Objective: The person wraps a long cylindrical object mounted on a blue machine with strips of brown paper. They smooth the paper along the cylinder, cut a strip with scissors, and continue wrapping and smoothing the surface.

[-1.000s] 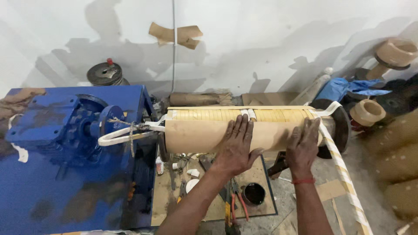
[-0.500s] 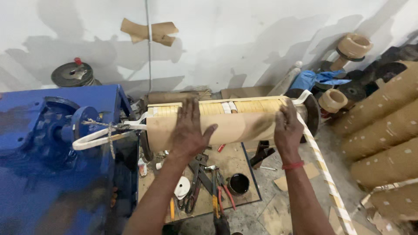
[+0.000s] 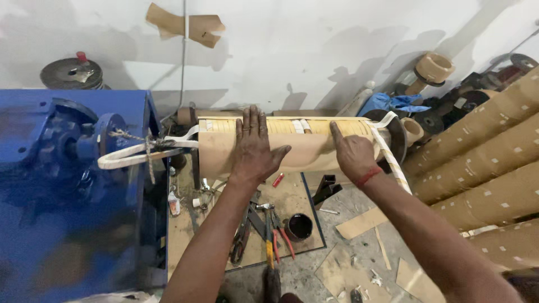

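1. Left hand [image 3: 254, 147] pressed flat on the brown paper roll [image 3: 292, 147], fingers [image 3: 251, 120] spread wide and pointing up toward the wall, thumb splayed to the right; holding nothing, only bearing down on the paper.
2. Right hand [image 3: 351, 152] laid on the same roll nearer its right end, forefinger [image 3: 336, 132] stretched out straight onto the paper, other fingers curled loosely; gripping nothing. Red thread [image 3: 368, 177] tied round that wrist.
3. Roll lying level, mounted between the blue machine [image 3: 62, 185] at its left end and a dark round disc [image 3: 397, 134] at its right end; upper side covered by pale yellow strips, lower front plain brown.
4. White tape [image 3: 393, 160] running down from the right end of the roll, past the right forearm, toward the floor.
5. White band [image 3: 137, 154] looped from the left end of the roll to the shaft of the blue machine, knotted with string.
6. Board [image 3: 292, 199] lying on the floor under the roll, blue along its right edge; on it pliers [image 3: 240, 238] with dark handles, red-handled pliers [image 3: 282, 235] and a small black pot [image 3: 298, 226] near the board's right edge.
7. Stack of long cardboard tubes [image 3: 483, 163] lying to the right, well apart from both hands.
8. Blue cloth [image 3: 390, 102] by the wall behind the disc; torn cardboard scraps [image 3: 359, 223] on the floor right of the board.
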